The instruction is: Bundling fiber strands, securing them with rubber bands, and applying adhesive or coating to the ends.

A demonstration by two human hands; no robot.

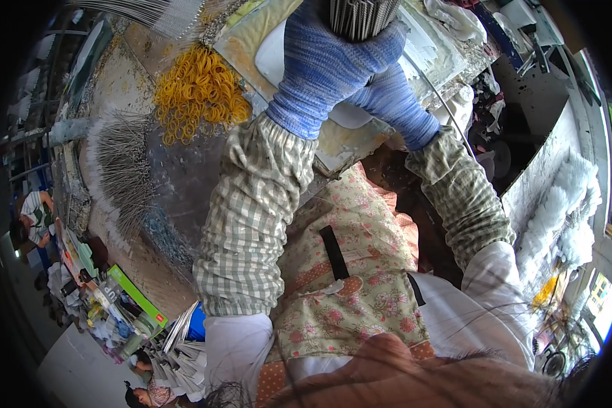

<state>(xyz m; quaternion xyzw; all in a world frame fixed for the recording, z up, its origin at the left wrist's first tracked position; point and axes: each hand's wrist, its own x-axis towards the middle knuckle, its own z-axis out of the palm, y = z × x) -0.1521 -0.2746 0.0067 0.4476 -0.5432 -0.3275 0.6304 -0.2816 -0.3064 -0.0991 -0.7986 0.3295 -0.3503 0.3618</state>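
Observation:
Both my hands wear blue knitted gloves and are together at the top of the head view. My left hand (336,58) wraps round a thick, tight bundle of thin metal rods (364,19), whose ends point up out of the grip. Lower and to the right, my right hand (396,102) is closed against the same bundle, its fingers partly hidden behind the left glove. Under the hands lies a pale, stained board (268,58) with a white sheet-like piece on it.
Yellow rubber bands (200,92) are heaped on the bench to the left. Nearby lie a fan of thin wires with white tips (124,173) and another wire bundle (149,13). White fluffy bundles (557,211) stand at right. Other people (34,217) are at far left.

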